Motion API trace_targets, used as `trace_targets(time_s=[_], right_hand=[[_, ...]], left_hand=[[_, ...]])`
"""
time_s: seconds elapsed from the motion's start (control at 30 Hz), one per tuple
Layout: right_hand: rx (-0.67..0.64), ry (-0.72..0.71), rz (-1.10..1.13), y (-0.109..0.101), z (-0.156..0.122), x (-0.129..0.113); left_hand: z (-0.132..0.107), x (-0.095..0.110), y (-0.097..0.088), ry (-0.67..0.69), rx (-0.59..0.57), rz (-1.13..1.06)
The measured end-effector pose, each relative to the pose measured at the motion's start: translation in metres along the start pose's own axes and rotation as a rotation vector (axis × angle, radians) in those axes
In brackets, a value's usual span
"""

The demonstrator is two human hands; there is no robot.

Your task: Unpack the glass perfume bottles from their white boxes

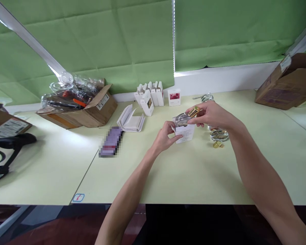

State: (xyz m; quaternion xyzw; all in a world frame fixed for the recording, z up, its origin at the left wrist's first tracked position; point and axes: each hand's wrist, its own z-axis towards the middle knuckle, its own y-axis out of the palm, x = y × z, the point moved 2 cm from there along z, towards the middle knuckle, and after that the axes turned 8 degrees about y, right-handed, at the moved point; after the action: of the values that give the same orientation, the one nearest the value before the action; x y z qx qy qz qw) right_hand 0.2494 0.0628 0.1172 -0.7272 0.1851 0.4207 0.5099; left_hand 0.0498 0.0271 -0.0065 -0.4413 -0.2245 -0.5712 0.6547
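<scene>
My left hand grips a small white carton printed with text, holding it upright on the pale table. My right hand holds a clear glass perfume bottle with a gold cap, its lower end at the carton's top opening. The fingers of my right hand hide part of the bottle. To the right of my right hand lies a glass bottle on its side, with a small gold cap beside it. Another glass bottle stands farther back.
An open cardboard box full of glass bottles sits at the back left. Several white cartons stand behind my hands, and an opened carton lies near a pixelated purple object. Cardboard boxes rest at the far right.
</scene>
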Motion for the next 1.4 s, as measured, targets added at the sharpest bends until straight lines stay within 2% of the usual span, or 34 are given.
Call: trace_targets(time_s=[0.13, 0.33, 0.6, 1.03, 1.4], right_hand=[[-0.022, 0.035, -0.108, -0.001, 0.000, 0.004], [-0.021, -0.002, -0.202, 0.008, 0.005, 0.004], [0.006, -0.062, -0.296, 0.010, 0.002, -0.002], [-0.146, -0.063, -0.508, 0.008, 0.015, -0.014], [-0.143, -0.120, -0.490, 0.007, 0.008, -0.018]], left_hand=[[0.000, 0.002, 0.001, -0.005, -0.007, 0.013], [-0.001, 0.004, 0.001, -0.027, 0.002, 0.063], [-0.001, 0.004, 0.001, -0.027, -0.016, 0.032], [-0.001, 0.000, 0.001, 0.002, -0.032, 0.055], [-0.002, 0.005, 0.001, 0.001, -0.042, 0.067]])
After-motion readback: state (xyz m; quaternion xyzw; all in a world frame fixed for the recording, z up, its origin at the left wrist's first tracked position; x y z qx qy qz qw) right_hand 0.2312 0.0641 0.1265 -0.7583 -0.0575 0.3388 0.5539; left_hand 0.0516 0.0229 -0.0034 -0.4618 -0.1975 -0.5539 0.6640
